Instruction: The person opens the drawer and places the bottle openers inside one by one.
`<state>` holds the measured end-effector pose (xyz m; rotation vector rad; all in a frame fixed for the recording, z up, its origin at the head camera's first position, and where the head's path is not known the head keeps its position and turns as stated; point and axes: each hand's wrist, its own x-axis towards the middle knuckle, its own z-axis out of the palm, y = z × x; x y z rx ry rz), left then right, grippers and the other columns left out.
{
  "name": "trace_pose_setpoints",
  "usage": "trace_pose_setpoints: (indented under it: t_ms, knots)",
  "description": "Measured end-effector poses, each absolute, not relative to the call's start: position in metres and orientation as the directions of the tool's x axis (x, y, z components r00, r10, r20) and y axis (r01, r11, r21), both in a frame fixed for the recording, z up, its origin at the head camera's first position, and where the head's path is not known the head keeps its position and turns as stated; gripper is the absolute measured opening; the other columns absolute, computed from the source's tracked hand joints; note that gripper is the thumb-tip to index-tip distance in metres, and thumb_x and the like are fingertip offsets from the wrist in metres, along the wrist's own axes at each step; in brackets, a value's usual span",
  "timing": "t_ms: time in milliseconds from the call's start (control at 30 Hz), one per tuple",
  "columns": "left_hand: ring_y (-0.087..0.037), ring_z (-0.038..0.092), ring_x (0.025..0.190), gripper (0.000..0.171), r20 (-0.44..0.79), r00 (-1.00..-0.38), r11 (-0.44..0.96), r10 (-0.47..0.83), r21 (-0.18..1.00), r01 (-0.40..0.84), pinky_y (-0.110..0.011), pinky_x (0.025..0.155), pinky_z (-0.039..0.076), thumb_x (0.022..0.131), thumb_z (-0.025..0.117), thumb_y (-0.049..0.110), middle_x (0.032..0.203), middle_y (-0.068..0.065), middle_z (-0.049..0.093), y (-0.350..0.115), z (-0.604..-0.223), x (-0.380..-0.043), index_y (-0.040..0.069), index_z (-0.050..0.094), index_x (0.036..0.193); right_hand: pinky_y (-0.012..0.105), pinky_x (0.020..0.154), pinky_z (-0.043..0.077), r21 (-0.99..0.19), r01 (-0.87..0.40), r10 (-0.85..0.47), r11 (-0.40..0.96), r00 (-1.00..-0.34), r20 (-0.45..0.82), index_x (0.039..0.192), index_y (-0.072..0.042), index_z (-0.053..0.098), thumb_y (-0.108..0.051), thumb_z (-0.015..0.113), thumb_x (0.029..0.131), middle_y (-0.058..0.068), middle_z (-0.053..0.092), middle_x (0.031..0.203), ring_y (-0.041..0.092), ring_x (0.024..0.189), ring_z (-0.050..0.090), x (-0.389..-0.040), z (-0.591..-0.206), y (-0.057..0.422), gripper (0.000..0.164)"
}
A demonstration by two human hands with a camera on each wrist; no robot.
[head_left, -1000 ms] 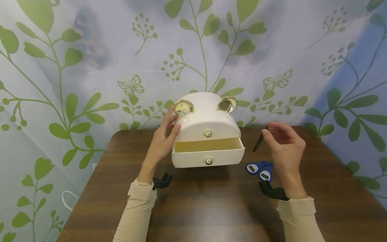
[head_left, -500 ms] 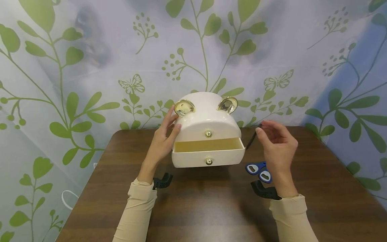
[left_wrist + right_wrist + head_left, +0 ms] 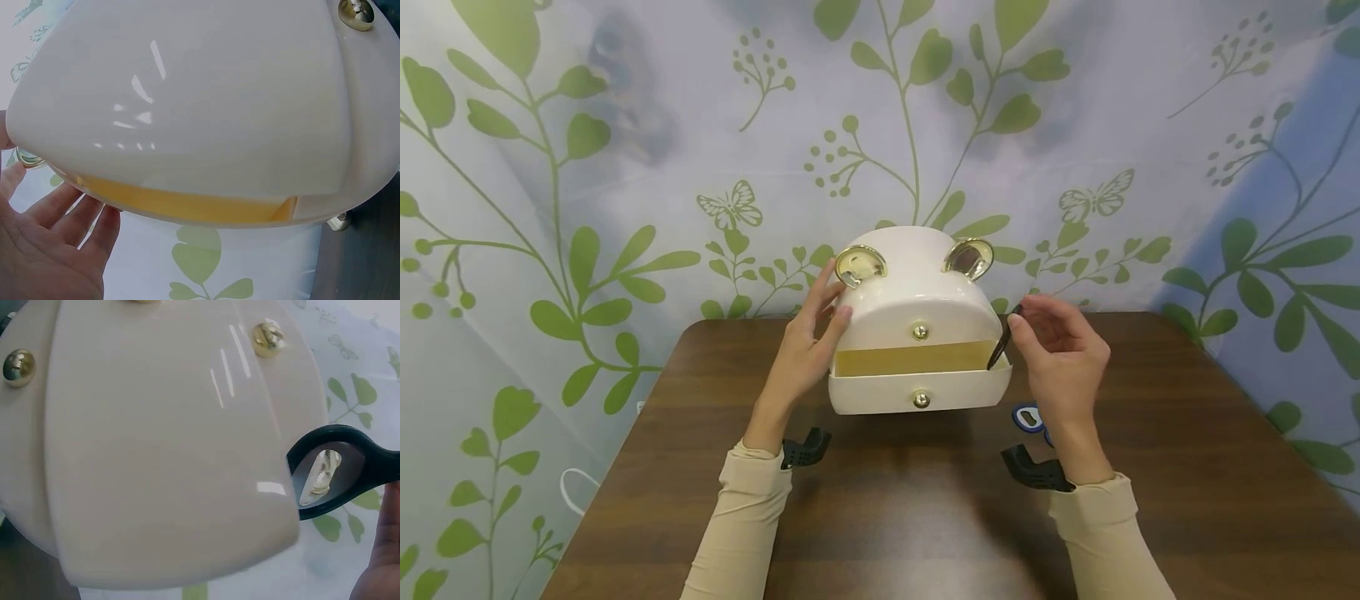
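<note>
A white, rounded drawer box (image 3: 910, 283) with gold ears and gold knobs stands on the table. Its lower drawer (image 3: 880, 396) is pulled out, showing a yellowish inside. My left hand (image 3: 805, 350) rests against the box's left side below the ear, fingers (image 3: 78, 219) extended along it. Between thumb and fingers, my right hand (image 3: 1063, 354) pinches a black bottle opener (image 3: 1004, 337), which tilts down over the drawer's right end. In the right wrist view, the bottle opener's metal plate (image 3: 306, 475) and dark rim appear beside the drawer, partly hidden by it.
Blue bottle openers (image 3: 1027, 417) lie on the brown wooden table (image 3: 895, 517), partly covered by my right wrist. Behind the table hangs a leaf-patterned cloth (image 3: 662, 192). A white cable loop (image 3: 568, 492) shows beyond the left edge.
My right hand has moved left, bringing the black bottle opener from beside the box to over the open drawer's right end. My left hand has stayed on the box.
</note>
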<state>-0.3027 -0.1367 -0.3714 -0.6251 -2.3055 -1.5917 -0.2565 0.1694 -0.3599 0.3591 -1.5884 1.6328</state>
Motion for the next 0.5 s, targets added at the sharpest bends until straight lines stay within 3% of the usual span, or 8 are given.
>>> trace_pose_setpoints:
  t_ms: [167,267,400,500]
  knots:
    - [-0.026,0.043,0.148,0.066,0.457,-0.868,0.302,0.196,0.813,0.497,-0.054,0.121,0.038,0.108,0.054,0.035,0.157,-0.005,0.047,-0.137,-0.372,-0.303,0.048,0.019,0.163,0.013,0.07,0.057,-0.702,-0.693,0.279,0.165,-0.65,0.707,0.112,0.011,0.072,0.011,0.076,0.086,-0.002,0.074,0.101,0.011,0.093,0.072,-0.258,-0.367,0.16,0.027]
    - [-0.024,0.042,0.148,0.066,0.461,-0.865,0.3,0.197,0.812,0.501,-0.052,0.122,0.037,0.108,0.054,0.034,0.157,-0.006,0.048,-0.137,-0.373,-0.304,0.047,0.019,0.163,0.016,0.074,0.059,-0.673,-0.717,0.215,0.18,-0.639,0.738,0.111,0.011,0.072,0.015,0.075,0.083,-0.003,0.074,0.105,0.011,0.095,0.071,-0.26,-0.372,0.156,0.028]
    - [-0.021,0.042,0.149,0.066,0.462,-0.864,0.301,0.197,0.811,0.502,-0.048,0.123,0.036,0.108,0.054,0.034,0.156,-0.005,0.048,-0.137,-0.373,-0.304,0.047,0.019,0.163,0.021,0.088,0.059,-0.607,-0.765,0.11,0.216,-0.598,0.794,0.108,0.008,0.075,0.02,0.077,0.079,0.01,0.075,0.104,0.012,0.097,0.07,-0.262,-0.376,0.152,0.032]
    - [-0.021,0.042,0.149,0.066,0.462,-0.865,0.299,0.196,0.812,0.501,-0.049,0.123,0.036,0.108,0.054,0.035,0.156,-0.006,0.048,-0.137,-0.372,-0.304,0.047,0.02,0.163,0.021,0.09,0.058,-0.571,-0.783,0.031,0.248,-0.582,0.812,0.106,0.003,0.077,0.019,0.08,0.076,0.019,0.073,0.101,0.012,0.096,0.069,-0.263,-0.378,0.149,0.034]
